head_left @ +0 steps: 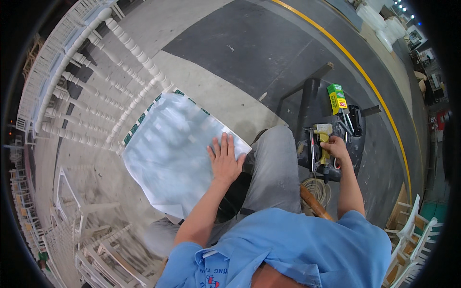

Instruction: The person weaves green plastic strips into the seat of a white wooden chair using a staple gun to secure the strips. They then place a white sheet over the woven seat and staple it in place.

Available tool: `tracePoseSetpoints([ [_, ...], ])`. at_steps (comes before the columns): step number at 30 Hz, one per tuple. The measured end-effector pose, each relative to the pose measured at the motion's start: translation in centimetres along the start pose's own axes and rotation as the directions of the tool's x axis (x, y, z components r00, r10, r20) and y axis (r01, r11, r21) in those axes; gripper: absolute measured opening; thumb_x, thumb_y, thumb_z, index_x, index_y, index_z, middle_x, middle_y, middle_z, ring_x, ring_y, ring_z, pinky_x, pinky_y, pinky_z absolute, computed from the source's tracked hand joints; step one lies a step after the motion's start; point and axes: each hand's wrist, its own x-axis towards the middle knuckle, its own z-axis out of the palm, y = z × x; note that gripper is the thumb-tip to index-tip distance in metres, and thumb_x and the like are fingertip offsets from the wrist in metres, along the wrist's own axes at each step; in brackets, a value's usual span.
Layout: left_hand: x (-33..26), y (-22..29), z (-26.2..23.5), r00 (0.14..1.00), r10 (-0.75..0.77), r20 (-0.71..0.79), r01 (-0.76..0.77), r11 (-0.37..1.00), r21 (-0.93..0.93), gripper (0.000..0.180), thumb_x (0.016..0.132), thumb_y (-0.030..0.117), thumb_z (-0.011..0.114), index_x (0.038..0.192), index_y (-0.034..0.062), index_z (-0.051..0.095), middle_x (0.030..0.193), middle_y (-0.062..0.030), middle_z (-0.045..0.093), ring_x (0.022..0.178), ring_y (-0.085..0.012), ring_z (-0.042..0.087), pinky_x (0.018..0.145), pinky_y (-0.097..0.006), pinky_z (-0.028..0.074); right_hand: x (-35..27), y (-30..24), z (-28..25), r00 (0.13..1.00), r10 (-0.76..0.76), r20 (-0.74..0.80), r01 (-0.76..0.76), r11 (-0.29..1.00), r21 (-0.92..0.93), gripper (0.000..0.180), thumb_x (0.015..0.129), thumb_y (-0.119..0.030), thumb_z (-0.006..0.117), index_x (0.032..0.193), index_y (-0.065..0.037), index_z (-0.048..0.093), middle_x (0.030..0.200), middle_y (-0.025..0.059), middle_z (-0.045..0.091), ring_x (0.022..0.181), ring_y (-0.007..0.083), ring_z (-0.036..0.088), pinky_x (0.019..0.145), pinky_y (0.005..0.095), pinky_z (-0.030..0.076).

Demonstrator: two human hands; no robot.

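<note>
1. Concrete and dark matted workshop floor (269,53), filling most of the view, crossed by a curved yellow line (355,62) from 12 toward 3 o'clock; broad open room at 12 and 1 o'clock.
2. White wooden chair (96,81) tipped on its side at 10 o'clock, turned spindles fanning out toward the rim; probably laid over so the seat faces the worker.
3. Stacks of more white chairs (96,249) crowding the edge from 7 to 9 o'clock, a few more at 4 o'clock; little free room there.
4. Seat panel wrapped in clear, shiny plastic sheet (173,149), just left of centre, a dark green edge showing along its upper left side; lower corner hanging free over the floor at 7 o'clock.
5. Grey-trousered knee (273,163) at centre, just beside the panel's right edge.
6. Low dark stand (312,105) at 2 o'clock, serving as a table for tools within easy reach on the right.
7. Left hand (224,161) laid flat on the plastic near its right edge, fingers spread wide, gripping nothing; seemingly pressing the sheet smooth and steady.
8. Right hand (334,146) at 3 o'clock, fingers closed round the handle of a yellow staple gun (322,139) resting on the stand.
9. Coiled hose (317,189) below the gun.
10. Green box (337,97) just above the gun.
</note>
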Motion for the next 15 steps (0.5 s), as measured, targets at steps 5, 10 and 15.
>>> tracePoseSetpoints([
  [5, 0.2, 0.7, -0.8, 0.994, 0.02, 0.106, -0.03, 0.996, 0.088, 0.101, 0.084, 0.05, 0.077, 0.163, 0.0114, 0.028, 0.17, -0.0177, 0.02, 0.156, -0.0458, 0.017, 0.122, -0.068, 0.013, 0.3, -0.8, 0.0, 0.997, -0.027, -0.067, 0.017, 0.99, -0.139, 0.048, 0.076, -0.006, 0.084, 0.116, 0.007, 0.063, 0.099, 0.0118, 0.071, 0.087, 0.0208, 0.069, 0.08, 0.0346, 0.055],
  [10, 0.6, 0.6, 0.1, 0.995, 0.05, 0.088, -0.058, 0.994, 0.088, 0.103, 0.082, 0.046, 0.08, 0.164, 0.0148, 0.027, 0.171, -0.0166, 0.02, 0.155, -0.0457, 0.018, 0.122, -0.068, 0.014, 0.0, -4.6, -0.1, 0.935, -0.354, 0.032, 0.346, 0.926, 0.15, 0.08, 0.071, 0.005, 0.081, 0.143, 0.004, 0.046, 0.121, 0.0132, 0.067, 0.103, 0.0219, 0.067, 0.093, 0.035, 0.054],
  [15, 3.1, -1.7, 0.8, 0.999, 0.028, 0.045, -0.035, 0.987, 0.16, 0.102, 0.082, 0.044, 0.08, 0.164, 0.0148, 0.026, 0.172, -0.0131, 0.018, 0.156, -0.0456, 0.017, 0.123, -0.068, 0.015, -3.7, -17.1, 1.2, 0.624, -0.669, 0.404, 0.675, 0.722, 0.152, 0.075, 0.076, -0.003, 0.085, 0.144, -0.001, 0.052, 0.128, 0.0096, 0.068, 0.119, 0.0195, 0.063, 0.108, 0.0341, 0.047],
])
